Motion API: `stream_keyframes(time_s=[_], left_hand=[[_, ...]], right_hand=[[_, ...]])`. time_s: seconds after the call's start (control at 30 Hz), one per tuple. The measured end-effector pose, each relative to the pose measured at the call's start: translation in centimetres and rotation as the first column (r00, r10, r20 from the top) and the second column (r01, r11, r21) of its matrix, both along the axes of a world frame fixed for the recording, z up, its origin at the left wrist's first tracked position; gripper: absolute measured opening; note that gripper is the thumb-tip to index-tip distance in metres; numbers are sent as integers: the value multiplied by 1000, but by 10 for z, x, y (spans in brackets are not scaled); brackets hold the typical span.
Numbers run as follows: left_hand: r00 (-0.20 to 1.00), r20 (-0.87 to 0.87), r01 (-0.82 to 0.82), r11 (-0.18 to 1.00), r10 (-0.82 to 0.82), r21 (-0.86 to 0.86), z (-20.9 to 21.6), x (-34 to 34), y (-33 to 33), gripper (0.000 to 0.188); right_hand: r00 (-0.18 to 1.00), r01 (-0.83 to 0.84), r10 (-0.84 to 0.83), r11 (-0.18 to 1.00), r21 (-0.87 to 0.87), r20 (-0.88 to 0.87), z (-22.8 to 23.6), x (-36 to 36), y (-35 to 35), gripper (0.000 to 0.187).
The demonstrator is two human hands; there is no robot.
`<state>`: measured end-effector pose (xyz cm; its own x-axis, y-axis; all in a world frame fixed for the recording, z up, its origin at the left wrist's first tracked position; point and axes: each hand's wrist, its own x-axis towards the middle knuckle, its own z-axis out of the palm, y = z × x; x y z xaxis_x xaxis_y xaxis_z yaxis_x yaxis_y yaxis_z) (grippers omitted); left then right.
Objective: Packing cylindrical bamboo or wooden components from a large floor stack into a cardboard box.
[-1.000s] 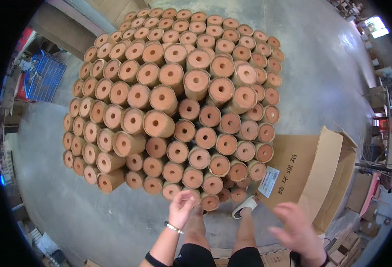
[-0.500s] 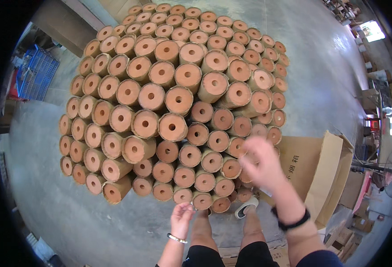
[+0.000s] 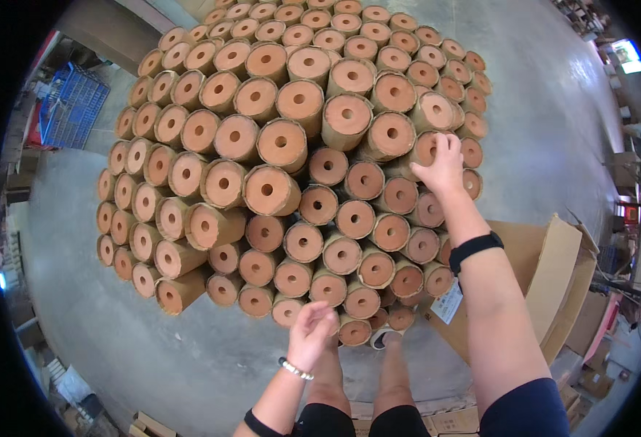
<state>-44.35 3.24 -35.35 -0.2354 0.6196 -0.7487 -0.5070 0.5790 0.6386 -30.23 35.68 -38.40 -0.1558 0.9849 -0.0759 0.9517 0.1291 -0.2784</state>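
Observation:
A large cluster of upright cylinders [image 3: 267, 191] stands before me, each wrapped in brown paper, with a reddish-clay top and a hole in its middle. My right hand [image 3: 442, 166] reaches to the right side of the cluster. Its thumb and fingers are spread round the top rim of a taller cylinder [image 3: 425, 148], hiding part of that top. At the near edge, my left hand [image 3: 311, 333] hovers by the lower cylinders [image 3: 287, 311], its fingers loosely curled and slightly blurred. Nothing shows in it.
An opened cardboard box [image 3: 546, 280] lies at the right beside my forearm. A blue wire basket [image 3: 74, 108] stands at the far left. Shelving and cartons line the right wall. My shoe [image 3: 383, 339] is at the cluster's near edge; flattened cardboard [image 3: 455, 422] lies behind my legs.
My right hand has moved away from me, from above the box side to a taller cylinder's top. My left hand has risen slightly rightward. The view has shifted a little.

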Motion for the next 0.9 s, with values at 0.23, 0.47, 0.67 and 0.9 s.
stream_keyframes(time_s=[0.23,0.47,0.67,0.9], left_hand=[[965,-233,168,966,-120,199,20,0,63,56],[929,286,154,947,-236,283,11,-37,33,78],[728,685,-235,948,24,216,2,-32,-14,81],[809,585,-108,964,-58,244,19,-52,-22,82]], right_hand=[[825,-336,211,929,-153,-524,73,14,-75,56],[634,-725,267,533,-437,-726,74,-47,-94,46],[907,-373,358,928,28,223,14,-80,-2,78],[800,-203,261,965,-166,540,26,-107,-11,74]])
